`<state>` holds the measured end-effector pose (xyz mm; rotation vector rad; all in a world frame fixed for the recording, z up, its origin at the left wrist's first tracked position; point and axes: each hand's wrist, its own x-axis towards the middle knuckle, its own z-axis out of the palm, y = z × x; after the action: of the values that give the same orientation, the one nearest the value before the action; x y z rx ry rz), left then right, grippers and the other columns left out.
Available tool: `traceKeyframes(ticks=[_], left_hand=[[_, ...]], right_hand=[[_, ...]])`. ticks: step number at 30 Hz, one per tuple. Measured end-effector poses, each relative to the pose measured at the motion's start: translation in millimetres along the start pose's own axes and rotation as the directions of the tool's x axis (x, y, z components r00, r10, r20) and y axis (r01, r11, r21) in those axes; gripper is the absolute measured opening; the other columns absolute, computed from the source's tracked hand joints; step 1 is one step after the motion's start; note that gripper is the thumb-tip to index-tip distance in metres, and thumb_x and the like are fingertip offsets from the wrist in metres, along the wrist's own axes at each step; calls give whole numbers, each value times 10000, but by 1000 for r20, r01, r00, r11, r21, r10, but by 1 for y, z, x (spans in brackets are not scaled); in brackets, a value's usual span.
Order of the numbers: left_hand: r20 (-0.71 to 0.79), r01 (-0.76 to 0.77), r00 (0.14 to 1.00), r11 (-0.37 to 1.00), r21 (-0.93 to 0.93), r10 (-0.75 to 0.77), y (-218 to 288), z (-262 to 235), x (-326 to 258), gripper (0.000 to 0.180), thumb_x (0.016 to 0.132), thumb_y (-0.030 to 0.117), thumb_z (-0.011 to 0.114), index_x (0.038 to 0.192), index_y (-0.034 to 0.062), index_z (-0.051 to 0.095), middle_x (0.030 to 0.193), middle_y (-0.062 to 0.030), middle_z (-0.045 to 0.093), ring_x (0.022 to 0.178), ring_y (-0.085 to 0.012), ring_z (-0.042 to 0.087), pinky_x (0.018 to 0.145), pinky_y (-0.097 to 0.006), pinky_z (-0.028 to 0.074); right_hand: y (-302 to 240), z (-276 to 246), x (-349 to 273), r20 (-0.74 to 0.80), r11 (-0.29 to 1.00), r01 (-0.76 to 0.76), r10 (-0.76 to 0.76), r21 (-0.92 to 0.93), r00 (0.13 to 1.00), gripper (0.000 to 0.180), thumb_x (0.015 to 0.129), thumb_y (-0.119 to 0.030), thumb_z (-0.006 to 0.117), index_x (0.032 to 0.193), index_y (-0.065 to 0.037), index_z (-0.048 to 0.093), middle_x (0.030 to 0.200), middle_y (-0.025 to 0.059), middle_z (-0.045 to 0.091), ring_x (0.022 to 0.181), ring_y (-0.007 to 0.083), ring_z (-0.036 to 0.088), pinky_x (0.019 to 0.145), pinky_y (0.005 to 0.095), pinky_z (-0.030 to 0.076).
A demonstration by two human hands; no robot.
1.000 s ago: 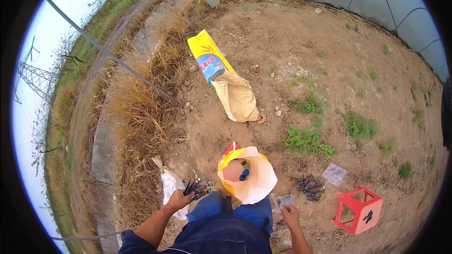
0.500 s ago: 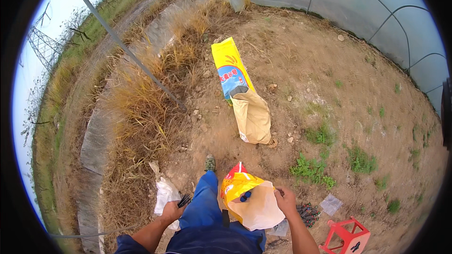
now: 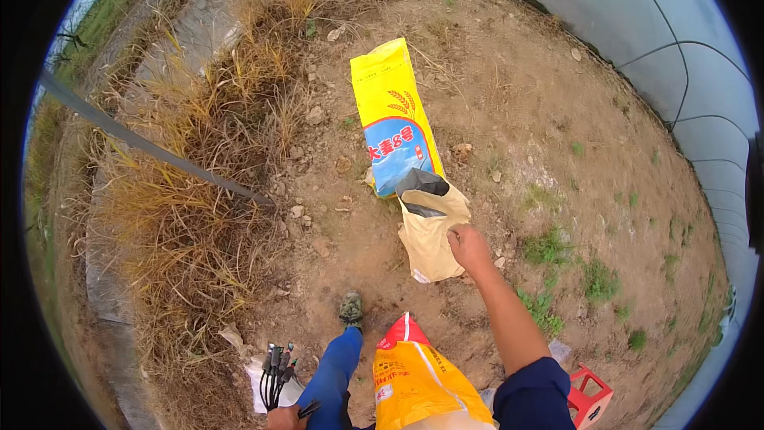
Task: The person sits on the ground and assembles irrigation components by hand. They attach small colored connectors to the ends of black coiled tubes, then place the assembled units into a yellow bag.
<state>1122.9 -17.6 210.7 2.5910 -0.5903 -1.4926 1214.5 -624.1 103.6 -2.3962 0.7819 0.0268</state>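
Note:
At the lower edge my left hand (image 3: 286, 418) is closed around a bunch of thin black cables (image 3: 274, 374) with thick black ends, some with small coloured tips. My right arm reaches forward, and the fingers of my right hand (image 3: 469, 247) are pinched on the rim of a tan paper bag (image 3: 430, 243) lying on the soil. Dark grey lining shows in the bag's mouth. Beyond it, touching, lies a flat yellow and blue sack (image 3: 390, 103). An orange and red sack (image 3: 418, 370) is close in front of my body; its lower end runs out of view.
A grey metal pole (image 3: 159, 147) slants across the left, over dry grass (image 3: 191, 207). A red plastic stool (image 3: 589, 402) stands at lower right. White sheeting (image 3: 267, 386) lies beside my left hand. A plastic-covered greenhouse wall (image 3: 605, 16) curves along the right.
My right hand has left the orange sack's open mouth and reached forward to the tan bag, whose mouth now gapes wider. My left hand has moved lower; more of the cables now shows.

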Motion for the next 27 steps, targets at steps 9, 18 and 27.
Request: traceKeyframes(ticks=[9,18,27], left_hand=[[-241,-87,965,994,71,102,-55,-1,18,291,849,312,685,956,44,649,698,-210,617,589,-408,609,510,-520,474],[7,-10,1000,1000,23,10,-60,-9,39,397,859,361,680,1068,26,641,763,-234,674,630,-443,638,567,-534,523],[13,-89,996,984,153,88,-43,-25,41,322,840,332,685,931,23,675,733,-220,663,635,-418,646,586,-525,526]], right_hand=[[23,94,131,256,847,-238,392,-475,884,275,845,-245,663,1029,-54,737,1101,181,721,1049,356,689,899,454,553],[6,48,17,93,820,-489,535,-298,840,285,884,-251,603,952,-6,731,968,259,706,930,433,688,832,508,548],[11,34,-105,-153,759,-633,651,153,744,352,924,-312,570,844,14,680,795,268,670,788,470,654,724,539,500]])
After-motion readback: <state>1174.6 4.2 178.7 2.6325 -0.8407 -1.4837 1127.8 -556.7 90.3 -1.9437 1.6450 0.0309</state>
